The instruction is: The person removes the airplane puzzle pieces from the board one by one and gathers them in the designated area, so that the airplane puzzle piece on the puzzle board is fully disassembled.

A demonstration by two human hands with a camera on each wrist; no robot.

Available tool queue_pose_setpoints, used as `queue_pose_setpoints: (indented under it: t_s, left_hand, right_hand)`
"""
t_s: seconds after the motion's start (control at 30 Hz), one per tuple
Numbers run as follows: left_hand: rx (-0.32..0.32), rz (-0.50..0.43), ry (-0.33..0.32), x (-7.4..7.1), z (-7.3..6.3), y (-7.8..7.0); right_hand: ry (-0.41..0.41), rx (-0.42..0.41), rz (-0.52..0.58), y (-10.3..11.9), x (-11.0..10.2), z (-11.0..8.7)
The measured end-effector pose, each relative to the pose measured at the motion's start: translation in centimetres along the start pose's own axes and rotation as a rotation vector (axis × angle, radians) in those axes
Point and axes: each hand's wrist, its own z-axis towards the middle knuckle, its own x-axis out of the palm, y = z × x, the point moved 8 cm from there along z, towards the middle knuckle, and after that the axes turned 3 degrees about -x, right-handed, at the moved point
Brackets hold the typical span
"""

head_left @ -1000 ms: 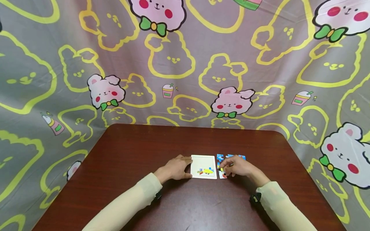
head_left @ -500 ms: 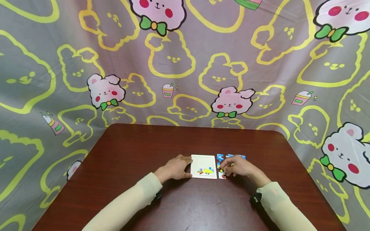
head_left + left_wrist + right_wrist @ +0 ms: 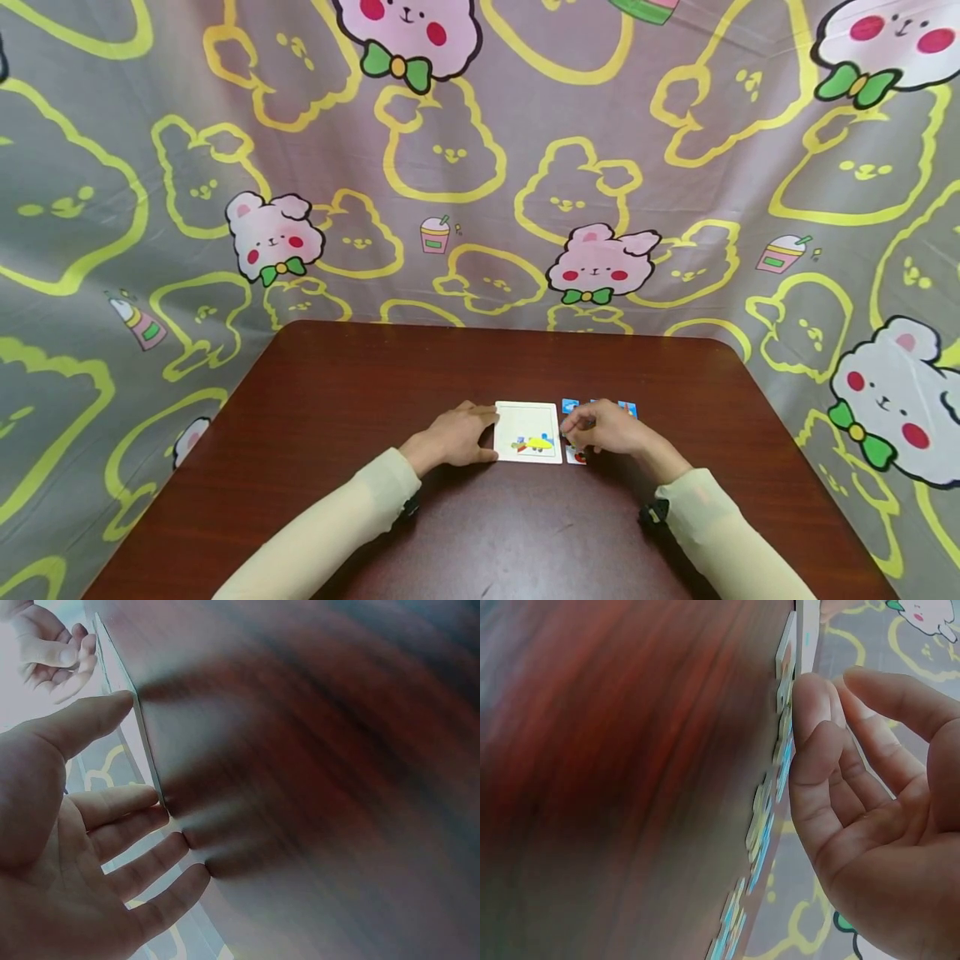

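My left hand lies with fairly straight fingers along the left edge of a square cream puzzle tray, thumb at the near corner. In the left wrist view its fingertips meet the tray's edge. Puzzle pieces with yellow, red and blue lie in the tray's near right part. My right hand is bent over loose pieces just right of the tray, fingers curled. Its fingertips cover a spot between a blue piece and a red-and-white piece. I cannot tell whether a piece is between them.
More blue pieces lie beyond the right hand; the right wrist view shows loose pieces in a line on the table. The dark red wooden table ends at a cartoon-patterned curtain.
My right hand has shifted a little left and away from me, towards the tray, and its fingertips now cover the middle loose piece seen earlier. The left hand and tray have stayed put.
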Motion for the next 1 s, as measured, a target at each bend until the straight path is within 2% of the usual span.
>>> queue_pose_setpoints:
  t_s: [0.33, 0.67, 1.0]
  left_hand:
    - [0.006, -0.011, -0.011, -0.1, -0.1, -0.1]
    - [0.011, -0.014, -0.017, -0.2, 0.0, -0.1]
    - [0.018, -0.020, -0.022, -0.3, 0.0, -0.1]
  right_hand:
    - [0.000, -0.097, 0.026, 1.5, 1.2, 0.9]
    - [0.008, -0.084, 0.042, 2.2, 2.1, 2.0]
    - [0.006, -0.131, -0.047, 3.3, 2.9, 2.9]
